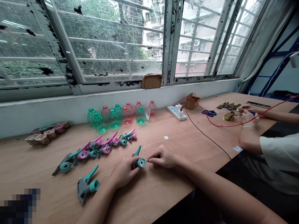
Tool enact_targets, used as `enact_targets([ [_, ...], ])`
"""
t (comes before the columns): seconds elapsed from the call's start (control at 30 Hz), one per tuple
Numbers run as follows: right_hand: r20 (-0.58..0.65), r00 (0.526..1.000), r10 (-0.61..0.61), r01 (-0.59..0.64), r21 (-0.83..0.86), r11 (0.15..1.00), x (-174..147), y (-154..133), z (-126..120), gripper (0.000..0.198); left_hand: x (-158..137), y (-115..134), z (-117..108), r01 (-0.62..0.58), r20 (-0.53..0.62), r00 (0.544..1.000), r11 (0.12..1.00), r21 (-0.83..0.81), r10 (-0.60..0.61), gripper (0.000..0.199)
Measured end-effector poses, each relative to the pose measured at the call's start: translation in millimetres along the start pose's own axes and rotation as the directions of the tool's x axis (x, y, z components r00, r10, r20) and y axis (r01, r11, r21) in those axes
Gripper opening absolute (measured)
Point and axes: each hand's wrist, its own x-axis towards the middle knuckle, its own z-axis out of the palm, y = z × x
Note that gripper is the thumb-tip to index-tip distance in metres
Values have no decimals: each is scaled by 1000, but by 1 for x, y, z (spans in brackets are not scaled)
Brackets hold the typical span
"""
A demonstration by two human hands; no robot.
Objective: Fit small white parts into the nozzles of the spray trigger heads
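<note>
My left hand [125, 171] is closed round a grey and teal trigger spray head [141, 162], its teal collar facing right. My right hand [163, 158] pinches slim metal tweezers [146, 161], and their tip is at the mouth of that collar. Most of the tweezers' body is hidden by my fingers. Left of my left hand, another teal trigger spray head [87, 185] lies on the table. Behind it runs a row of several spray heads [93, 149] with pink or teal triggers and collars. A small white disc [166, 137] lies beyond my right hand.
Several green and red clear bottles [114, 119] stand by the wall, with small lidded containers [50, 133] at far left. A power strip [177, 112], a cardboard box [193, 101] and a red cable [217, 125] are rightward. Another person's hands [249, 113] work near brass-coloured pieces [229, 116].
</note>
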Motion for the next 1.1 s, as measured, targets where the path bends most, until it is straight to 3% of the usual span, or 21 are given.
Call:
enact_targets([
  [0.2,41,999,-24,24,14,1000,-1,1,0,23,0,0,0,0,8,1000,1000,-6,0,21],
  [0.57,-15,1000,-28,27,-40,999,-1,4,2,23,0,2,1,9,6,1000,1000,3,-9,19],
  [0.73,-20,998,-63,59,-155,986,-3,1,3,24,0,2,0,8,4,1000,1000,4,-8,19],
  [0.83,-73,985,-155,118,-364,924,-7,-5,4,22,0,3,0,4,3,1000,1000,-9,-4,20],
  [0.97,-111,957,-268,132,-656,743,-12,-10,8,24,0,5,0,5,1,1000,1000,2,-5,18],
  [1.1,-119,928,-352,143,-761,633,-17,-9,14,24,-1,6,-1,-1,-9,1000,1000,-1,1,17],
])
